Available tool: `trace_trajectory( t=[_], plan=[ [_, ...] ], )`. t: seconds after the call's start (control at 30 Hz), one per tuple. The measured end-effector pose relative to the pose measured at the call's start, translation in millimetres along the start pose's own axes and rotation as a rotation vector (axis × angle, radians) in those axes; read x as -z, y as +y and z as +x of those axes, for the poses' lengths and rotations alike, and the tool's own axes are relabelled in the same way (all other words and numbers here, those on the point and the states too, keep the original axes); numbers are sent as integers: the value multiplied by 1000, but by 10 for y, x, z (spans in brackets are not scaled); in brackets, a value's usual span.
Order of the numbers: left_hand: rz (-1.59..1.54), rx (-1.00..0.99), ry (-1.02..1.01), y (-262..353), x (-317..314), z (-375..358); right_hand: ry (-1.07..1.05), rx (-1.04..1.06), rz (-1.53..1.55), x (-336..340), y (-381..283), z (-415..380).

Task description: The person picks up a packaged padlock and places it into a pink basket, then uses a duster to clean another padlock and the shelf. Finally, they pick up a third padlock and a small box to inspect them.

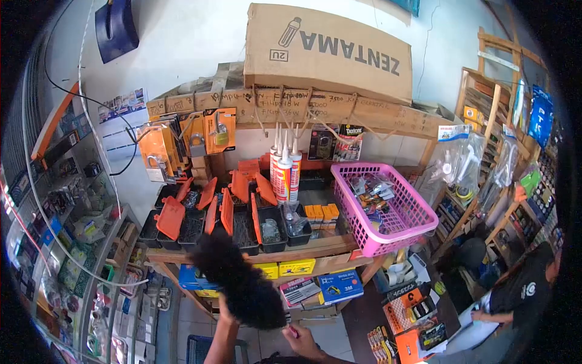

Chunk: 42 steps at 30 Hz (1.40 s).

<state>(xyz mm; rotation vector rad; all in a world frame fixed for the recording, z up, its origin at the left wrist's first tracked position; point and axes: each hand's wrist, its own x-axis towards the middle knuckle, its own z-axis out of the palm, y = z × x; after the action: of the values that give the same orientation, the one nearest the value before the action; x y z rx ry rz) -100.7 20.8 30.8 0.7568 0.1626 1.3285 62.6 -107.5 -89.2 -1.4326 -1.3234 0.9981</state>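
A fluffy black duster [242, 285] slants across the lower middle of the view, its upper end blurred. Fingers of my right hand [303, 343] are closed round its short handle, just below the bristles. Beside the duster's lower left side is my left hand [225, 312], raised, with its fingers hidden behind the black bristles. Beyond the duster, black bins [245, 233] with orange flip lids [170, 218] stand on a wooden shelf [267, 250], several holding small hardware.
Sealant tubes [285, 173] stand behind the bins. A pink basket [388, 206] of packets overhangs the shelf's right end. Packed padlocks [219, 128] hang from a beam under a large carton [327, 54]. Glass shelves [79, 242] flank the left; another person [515, 303] is at right.
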Motion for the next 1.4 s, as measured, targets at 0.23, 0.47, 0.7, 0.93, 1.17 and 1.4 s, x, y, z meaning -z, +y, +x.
trace_trajectory(
  t=[0.23, 0.47, 0.7, 0.93, 1.17, 1.4],
  plan=[
    [8, 191, 47, 136, 248, 302, 13, 121, -15, 53, -49, 78],
    [-21, 153, -84, -180, 58, 109, 129, 124, -36, 117, -12, 52],
    [-26, 180, -222, 1, -301, 431, 128, 141, 111, 142, -60, 135],
    [-94, 273, 11, 139, -430, 421, 187, 242, 71, 176, 277, 47],
    [246, 195, -8, 42, -807, 432, 296, 163, 230, 533, -606, 331],
    [261, 36, -98, 415, -1018, 627, 264, 245, 72, 407, 267, 276]
  ],
)
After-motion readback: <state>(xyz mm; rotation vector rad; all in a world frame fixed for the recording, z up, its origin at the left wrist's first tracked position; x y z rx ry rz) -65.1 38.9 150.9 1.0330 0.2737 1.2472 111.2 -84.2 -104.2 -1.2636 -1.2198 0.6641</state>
